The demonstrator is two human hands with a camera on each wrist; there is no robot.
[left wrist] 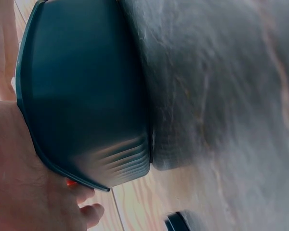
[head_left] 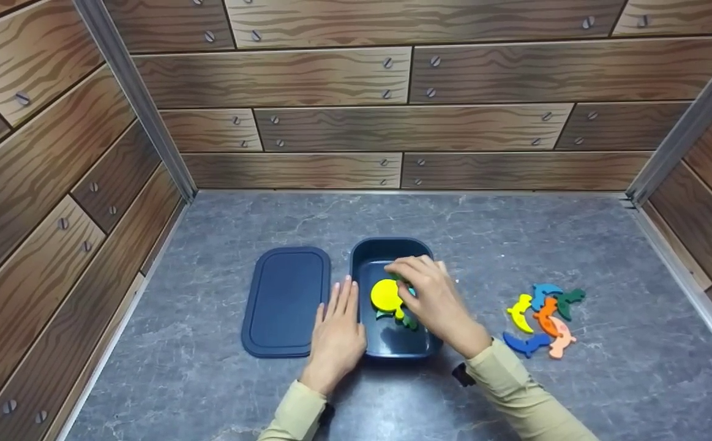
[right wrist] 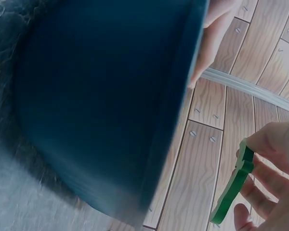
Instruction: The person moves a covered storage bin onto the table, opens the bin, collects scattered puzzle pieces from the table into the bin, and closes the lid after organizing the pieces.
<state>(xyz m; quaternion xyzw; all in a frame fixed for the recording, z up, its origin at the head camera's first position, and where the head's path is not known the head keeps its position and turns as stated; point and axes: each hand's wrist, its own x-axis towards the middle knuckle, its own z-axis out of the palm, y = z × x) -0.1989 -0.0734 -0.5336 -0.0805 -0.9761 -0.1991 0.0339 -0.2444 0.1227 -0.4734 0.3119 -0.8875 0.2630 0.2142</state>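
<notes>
A deep navy box (head_left: 392, 246) stands without its lid on the table. My left hand (head_left: 338, 334) lies along its left rim with the fingers straight. Over the box, my right hand (head_left: 435, 300) pinches a slim green toy piece (right wrist: 233, 187) between thumb and fingers. Inside lie a yellow round piece (head_left: 386, 296) and a dark green piece (head_left: 409, 321) partly under it. A bit of light blue shows near the right fingers, which hide part of the box's contents. In the left wrist view the box's outer wall (left wrist: 86, 86) fills much of the frame.
The flat navy lid (head_left: 288, 300) lies left of the box. To the right sits a loose group of flat animal-shaped pieces: yellow (head_left: 520, 313), light blue (head_left: 544, 294), dark green (head_left: 570, 303), orange (head_left: 547, 315), pink (head_left: 561, 340) and dark blue (head_left: 526, 344). Wood-patterned walls (head_left: 331, 128) enclose the table.
</notes>
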